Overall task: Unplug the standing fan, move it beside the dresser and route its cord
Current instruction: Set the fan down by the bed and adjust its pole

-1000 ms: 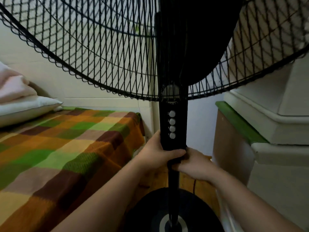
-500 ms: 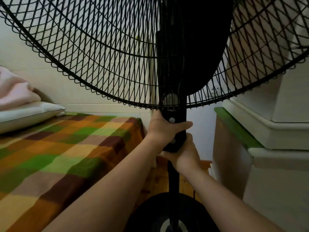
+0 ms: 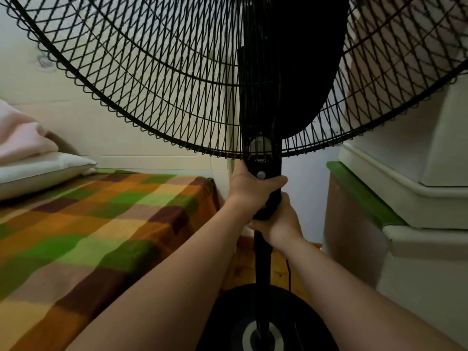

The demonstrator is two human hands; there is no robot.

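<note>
A black standing fan (image 3: 263, 153) fills the view, its wire cage across the top and its round base (image 3: 266, 323) on the wooden floor below. My left hand (image 3: 250, 188) wraps the button panel on the column just under the cage. Directly beneath it my right hand (image 3: 281, 221) grips the bottom of the panel where the thin pole starts. A dark cord (image 3: 289, 274) hangs right of the pole toward the base; its plug is out of sight. The pale dresser (image 3: 415, 252) stands close on the right.
A bed with a checked green, orange and brown blanket (image 3: 101, 224) lies on the left, pillows (image 3: 33, 171) at its far end. A narrow strip of wooden floor (image 3: 243, 264) runs between bed and dresser. A white wall (image 3: 306, 198) closes off the back.
Both hands have slid up the column from below the buttons onto the button panel. The fan cage sits lower and closer in view than a second ago.
</note>
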